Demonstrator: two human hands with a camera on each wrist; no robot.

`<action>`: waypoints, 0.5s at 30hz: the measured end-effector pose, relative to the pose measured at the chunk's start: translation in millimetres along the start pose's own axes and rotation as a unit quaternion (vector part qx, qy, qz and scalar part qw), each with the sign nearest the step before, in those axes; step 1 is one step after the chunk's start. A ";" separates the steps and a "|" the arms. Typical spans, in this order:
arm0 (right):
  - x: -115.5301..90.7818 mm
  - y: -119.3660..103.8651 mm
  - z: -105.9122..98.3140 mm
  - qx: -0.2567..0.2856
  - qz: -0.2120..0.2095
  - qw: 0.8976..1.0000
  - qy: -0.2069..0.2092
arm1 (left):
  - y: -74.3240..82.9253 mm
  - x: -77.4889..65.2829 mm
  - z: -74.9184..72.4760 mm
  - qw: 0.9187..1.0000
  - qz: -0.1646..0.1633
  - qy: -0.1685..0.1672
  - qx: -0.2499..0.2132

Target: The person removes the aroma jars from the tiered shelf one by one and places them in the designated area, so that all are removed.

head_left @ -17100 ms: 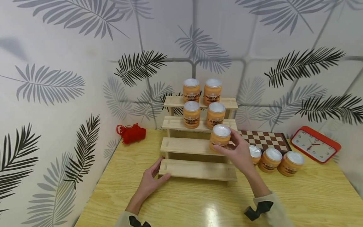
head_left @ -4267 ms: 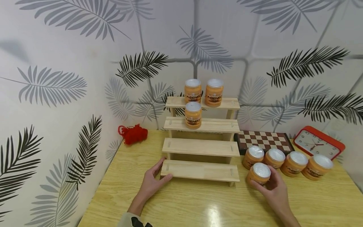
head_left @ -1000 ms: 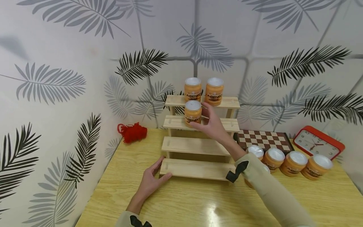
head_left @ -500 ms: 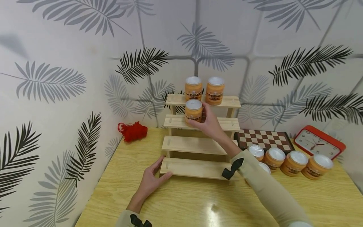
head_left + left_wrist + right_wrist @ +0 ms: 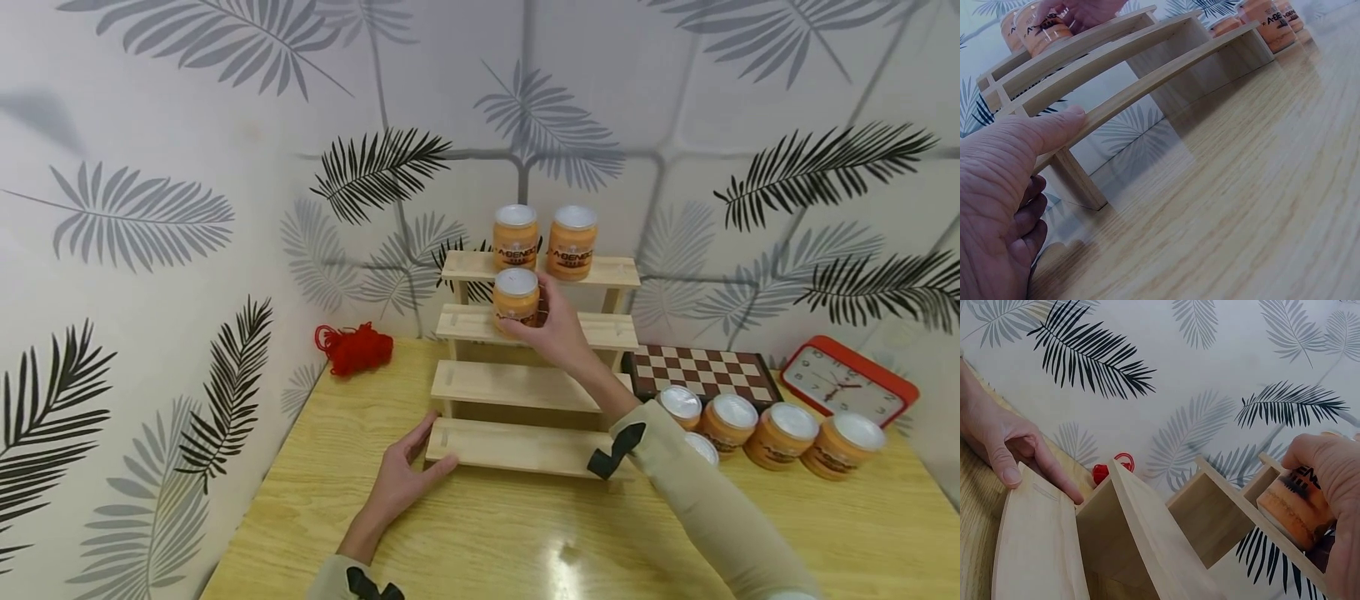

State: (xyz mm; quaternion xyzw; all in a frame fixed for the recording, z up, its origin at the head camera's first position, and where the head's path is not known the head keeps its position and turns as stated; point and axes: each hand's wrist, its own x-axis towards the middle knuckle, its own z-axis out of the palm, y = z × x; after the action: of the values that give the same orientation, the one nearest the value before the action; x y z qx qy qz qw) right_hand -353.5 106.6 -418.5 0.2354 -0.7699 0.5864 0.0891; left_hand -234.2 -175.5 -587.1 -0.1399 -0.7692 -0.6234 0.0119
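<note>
A four-step wooden display shelf (image 5: 517, 443) stands on the table. My left hand (image 5: 401, 479) grips the left end of its lowest step; in the left wrist view the thumb (image 5: 1060, 128) lies along the board's edge and the other fingers curl below. My right hand (image 5: 558, 329) holds an orange jar with a silver lid (image 5: 516, 293), thumb in front and fingers at its right side. That jar is upright at the second step from the top; in the right wrist view its orange base (image 5: 1291, 515) sits close over the board. Two like jars (image 5: 515, 242) stand on the top step.
Right of the shelf, several orange jars (image 5: 782, 442) stand in a row, with another (image 5: 701, 447) in front partly hidden by my right sleeve. Behind them are a checkered board (image 5: 705, 371) and a red-framed clock (image 5: 843, 383). Red yarn (image 5: 356, 348) lies at the back left.
Earlier my right hand took one jar off the second step and stood it before the row on the table. It has since returned to grip the step's other jar. The left hand stays put.
</note>
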 end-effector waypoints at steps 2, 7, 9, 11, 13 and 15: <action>0.3 0.3 0.1 0.005 -0.007 1.000 -0.004 | -0.6 0.0 -0.1 1.000 -0.002 0.001 0.001; 0.1 -0.3 0.2 0.003 -0.016 1.000 -0.005 | -1.1 -0.1 -0.7 1.000 -0.004 0.004 0.001; -0.6 -0.6 -0.5 -0.003 -0.011 1.000 -0.003 | -0.8 -0.3 -0.8 1.000 -0.003 0.004 -0.001; -1.8 -1.1 -1.8 -0.010 -0.005 1.000 0.001 | -0.4 -0.4 -0.7 1.000 -0.003 0.003 -0.002; -3.3 -1.6 -3.5 -0.016 0.000 1.000 0.005 | -0.1 -0.3 -0.3 1.000 -0.002 0.002 -0.001; -5.2 -3.2 -5.6 -0.017 0.004 1.000 0.008 | -0.4 -0.3 0.3 1.000 -0.001 0.001 -0.001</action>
State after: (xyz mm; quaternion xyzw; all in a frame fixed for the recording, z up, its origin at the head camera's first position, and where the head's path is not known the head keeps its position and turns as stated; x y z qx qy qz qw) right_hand -348.2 112.5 -416.3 0.2261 -0.7802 0.5752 0.0965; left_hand -234.0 -175.3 -587.6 -0.1391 -0.7689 -0.6240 0.0120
